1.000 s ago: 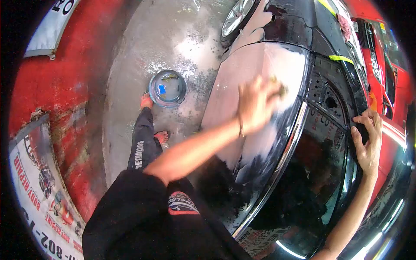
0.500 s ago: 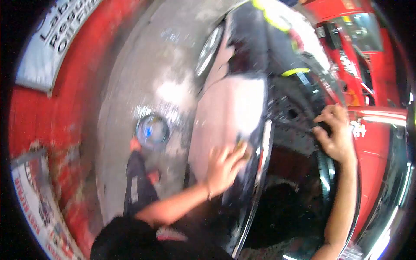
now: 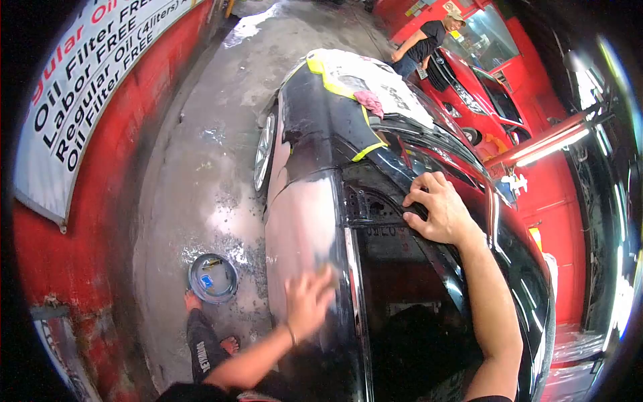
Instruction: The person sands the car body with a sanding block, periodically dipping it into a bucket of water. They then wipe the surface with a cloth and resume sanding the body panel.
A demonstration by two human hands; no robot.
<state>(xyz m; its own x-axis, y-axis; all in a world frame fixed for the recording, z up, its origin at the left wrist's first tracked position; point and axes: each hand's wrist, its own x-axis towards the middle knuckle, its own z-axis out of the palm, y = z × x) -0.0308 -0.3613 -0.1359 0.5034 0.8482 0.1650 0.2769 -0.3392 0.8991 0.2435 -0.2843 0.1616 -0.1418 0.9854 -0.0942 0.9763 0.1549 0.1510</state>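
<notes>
My left hand, blurred by motion, is closed on a small brownish pad against the dull pinkish-grey door panel of a black car. The panel borders glossy black paint beside a chrome window strip. Resting with its fingertips on the dark pillar near the front corner of the side window, my right hand has curved, spread fingers and nothing visible in them.
A round water basin stands on the wet floor by my foot. White sheeting with yellow-green tape and a pink cloth lie on the hood. A person stands near a red car. A lettered banner hangs left.
The view has shifted, bringing the other person and more of the red car into sight. My left hand is lower on the panel; my right hand remains at the window pillar.
</notes>
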